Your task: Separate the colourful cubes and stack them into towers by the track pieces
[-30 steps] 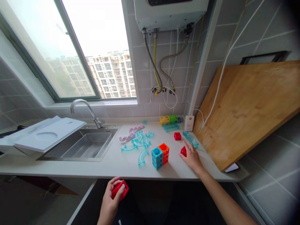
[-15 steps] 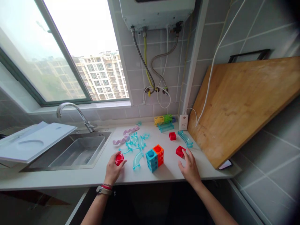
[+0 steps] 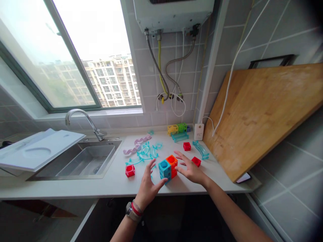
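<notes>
Two stacks of hollow blocks, one blue (image 3: 165,169) and one orange (image 3: 172,164), stand side by side on the counter. My left hand (image 3: 148,188) is open at the front left of the blue stack, its thumb tip close to the stack's base; contact is unclear. On the other side my right hand (image 3: 190,169) is open, with fingers spread beside the orange stack. A red block (image 3: 130,170) sits alone to the left. Another red block (image 3: 196,161) lies just behind my right hand, and a third red block (image 3: 187,146) is farther back.
Translucent teal track pieces (image 3: 145,153) and a lilac wavy piece (image 3: 137,144) lie left of centre. Yellow and green blocks (image 3: 177,128) are by the back wall. The sink (image 3: 106,168) is left; a wooden board (image 3: 259,114) leans at right.
My left hand has let go of the left red block and moved right toward the blue stack. My right hand has left the right red block and moved left toward the orange stack.
</notes>
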The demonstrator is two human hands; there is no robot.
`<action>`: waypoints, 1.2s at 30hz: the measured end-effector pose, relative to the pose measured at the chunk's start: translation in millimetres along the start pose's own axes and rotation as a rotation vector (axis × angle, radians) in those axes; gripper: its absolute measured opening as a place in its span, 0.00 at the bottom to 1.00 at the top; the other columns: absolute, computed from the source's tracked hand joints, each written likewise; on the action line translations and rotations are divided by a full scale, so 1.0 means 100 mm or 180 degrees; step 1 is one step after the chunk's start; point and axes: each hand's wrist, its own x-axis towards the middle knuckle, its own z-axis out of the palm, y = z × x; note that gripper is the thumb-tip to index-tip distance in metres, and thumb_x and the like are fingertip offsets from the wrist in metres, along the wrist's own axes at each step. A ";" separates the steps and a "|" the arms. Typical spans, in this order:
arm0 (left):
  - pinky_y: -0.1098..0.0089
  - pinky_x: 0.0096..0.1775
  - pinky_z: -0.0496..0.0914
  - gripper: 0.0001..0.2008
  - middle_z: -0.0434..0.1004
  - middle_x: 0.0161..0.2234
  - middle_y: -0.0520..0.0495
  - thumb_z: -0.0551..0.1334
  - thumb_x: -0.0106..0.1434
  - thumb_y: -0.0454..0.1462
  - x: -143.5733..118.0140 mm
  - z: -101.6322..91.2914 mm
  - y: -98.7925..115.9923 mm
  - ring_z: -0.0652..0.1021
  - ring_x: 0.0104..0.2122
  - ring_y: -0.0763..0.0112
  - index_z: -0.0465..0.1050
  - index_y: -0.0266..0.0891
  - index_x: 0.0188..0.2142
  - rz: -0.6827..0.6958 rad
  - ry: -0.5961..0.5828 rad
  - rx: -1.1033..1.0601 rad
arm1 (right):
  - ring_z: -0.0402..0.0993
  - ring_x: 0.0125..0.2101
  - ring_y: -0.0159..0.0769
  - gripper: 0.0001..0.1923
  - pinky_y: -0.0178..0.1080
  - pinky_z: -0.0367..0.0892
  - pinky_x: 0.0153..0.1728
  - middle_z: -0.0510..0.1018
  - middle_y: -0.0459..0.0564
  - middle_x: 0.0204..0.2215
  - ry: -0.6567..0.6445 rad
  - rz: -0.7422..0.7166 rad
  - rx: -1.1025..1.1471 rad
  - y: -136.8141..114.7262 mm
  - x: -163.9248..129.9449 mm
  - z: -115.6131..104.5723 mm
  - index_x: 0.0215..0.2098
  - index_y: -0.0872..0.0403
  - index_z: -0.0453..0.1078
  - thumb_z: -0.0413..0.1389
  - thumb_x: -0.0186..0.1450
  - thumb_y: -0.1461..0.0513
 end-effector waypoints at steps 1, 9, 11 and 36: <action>0.52 0.57 0.68 0.43 0.64 0.64 0.37 0.71 0.58 0.42 0.03 0.12 0.01 0.70 0.61 0.51 0.52 0.48 0.67 -0.0089 -0.0030 -0.0158 | 0.66 0.60 0.45 0.34 0.50 0.70 0.53 0.66 0.54 0.63 -0.0087 0.0029 0.0149 -0.02 0.07 0.03 0.68 0.42 0.56 0.59 0.66 0.58; 0.60 0.45 0.75 0.31 0.81 0.44 0.44 0.74 0.52 0.43 0.08 0.52 -0.29 0.81 0.41 0.58 0.67 0.40 0.52 -0.0486 0.0018 -0.1015 | 0.72 0.50 0.42 0.26 0.42 0.75 0.45 0.72 0.52 0.50 -0.0151 -0.0004 0.0425 -0.02 -0.01 0.14 0.56 0.48 0.72 0.65 0.61 0.50; 0.60 0.44 0.75 0.28 0.81 0.43 0.43 0.74 0.52 0.43 0.08 0.54 -0.34 0.81 0.40 0.58 0.69 0.39 0.50 -0.0491 -0.0096 -0.1184 | 0.72 0.50 0.42 0.26 0.42 0.75 0.45 0.72 0.52 0.50 -0.0121 -0.0001 0.0480 -0.03 -0.04 0.14 0.55 0.47 0.72 0.65 0.61 0.50; 0.65 0.41 0.72 0.24 0.76 0.37 0.49 0.74 0.51 0.44 0.07 0.56 -0.42 0.76 0.36 0.65 0.71 0.38 0.45 -0.0369 0.0012 -0.1151 | 0.61 0.62 0.51 0.34 0.57 0.54 0.64 0.68 0.62 0.59 0.1430 0.0379 -0.1117 0.71 0.86 -0.74 0.57 0.57 0.70 0.63 0.57 0.48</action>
